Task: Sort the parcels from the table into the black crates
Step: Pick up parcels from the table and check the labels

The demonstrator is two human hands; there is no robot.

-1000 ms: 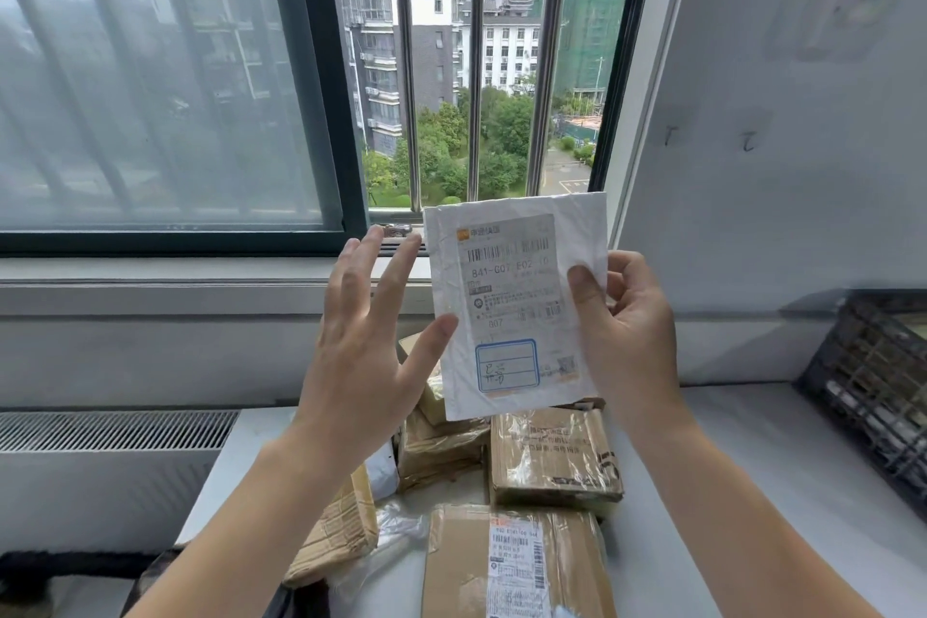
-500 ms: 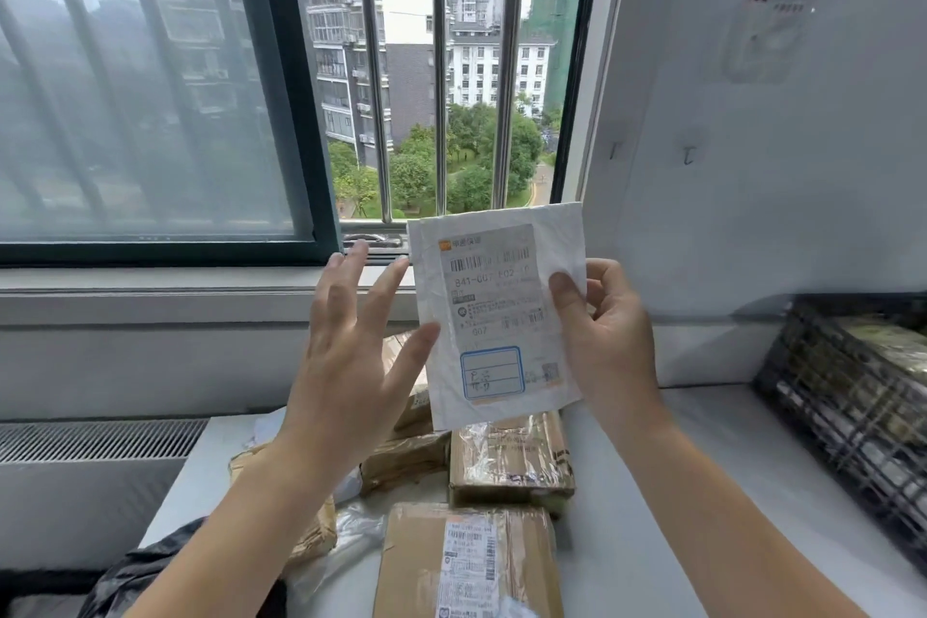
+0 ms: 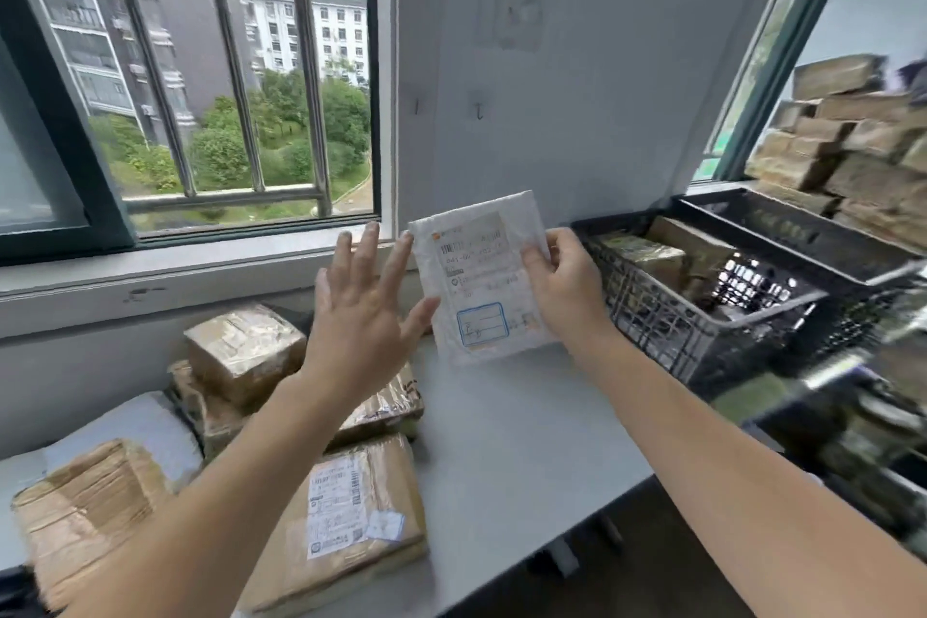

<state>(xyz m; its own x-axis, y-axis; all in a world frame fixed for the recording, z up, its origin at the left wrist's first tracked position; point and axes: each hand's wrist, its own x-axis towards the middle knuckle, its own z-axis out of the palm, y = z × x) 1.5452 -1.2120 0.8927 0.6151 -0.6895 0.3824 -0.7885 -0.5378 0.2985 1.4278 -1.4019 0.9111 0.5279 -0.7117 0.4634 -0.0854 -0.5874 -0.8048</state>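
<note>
Grip of right hand (image 3: 564, 289) pinched on white parcel (image 3: 476, 286); left hand (image 3: 358, 316) spread wide beside it.

parcels (image 3: 361, 502) left on table (image 3: 521, 457) | crates (image 3: 702, 316) right, parcels inside | window (image 3: 210, 80) behind

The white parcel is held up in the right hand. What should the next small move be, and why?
Probably carry the white parcel rightward and lower it into the near black crate. The right hand pinches it by its right edge, clear of the table; the left hand is open beside it; the crate sits just right of that hand, with brown parcels already inside.
</note>
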